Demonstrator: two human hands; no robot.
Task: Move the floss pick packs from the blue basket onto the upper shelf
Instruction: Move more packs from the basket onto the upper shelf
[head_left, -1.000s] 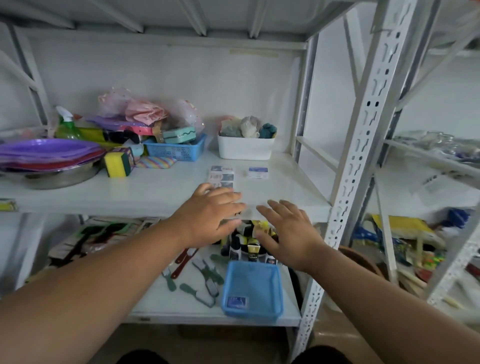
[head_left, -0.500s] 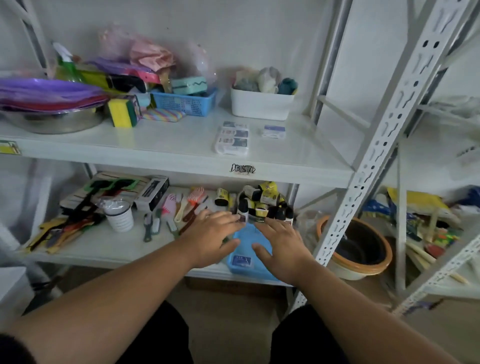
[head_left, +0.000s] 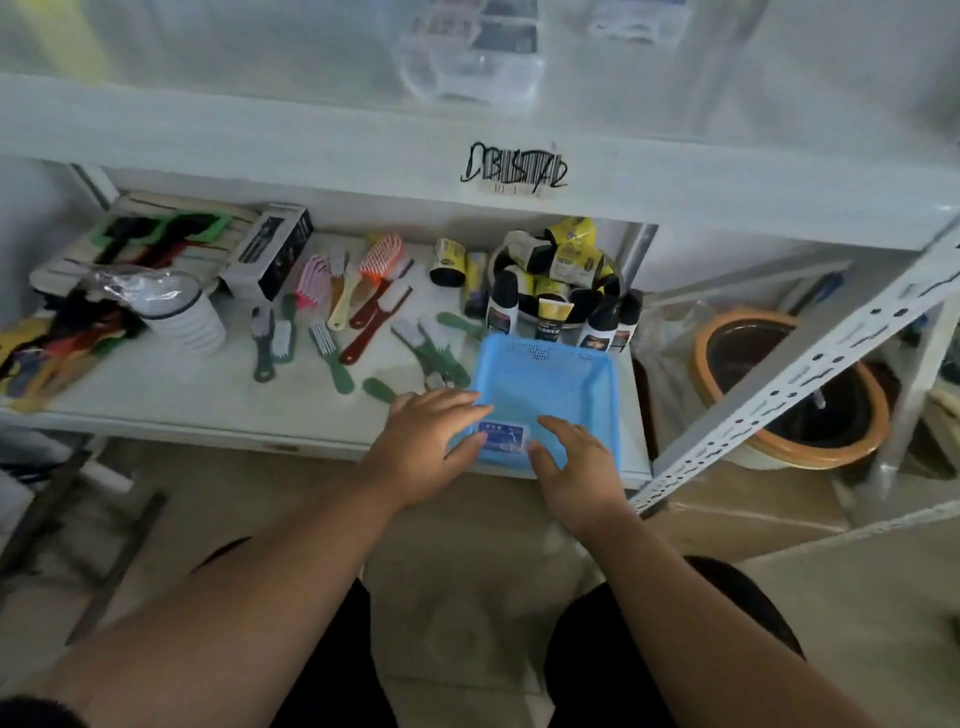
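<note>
At six o'clock in the basket (head_left: 550, 384) lies one pack (head_left: 501, 437), between the left hand (head_left: 428, 447) and right hand (head_left: 574, 467), fingers spread, holding nothing. Looks light, flat, slippery; pinch its long edges.

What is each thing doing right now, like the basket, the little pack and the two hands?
Blue basket: upright on the lower shelf, almost empty.
Floss pick pack: lying flat at the basket's near edge, between both hands.
Left hand: open, fingers reaching to the pack.
Right hand: open, beside the pack.
Brushes: lying loose on the shelf.
Bottles: standing clustered behind the basket.
</note>
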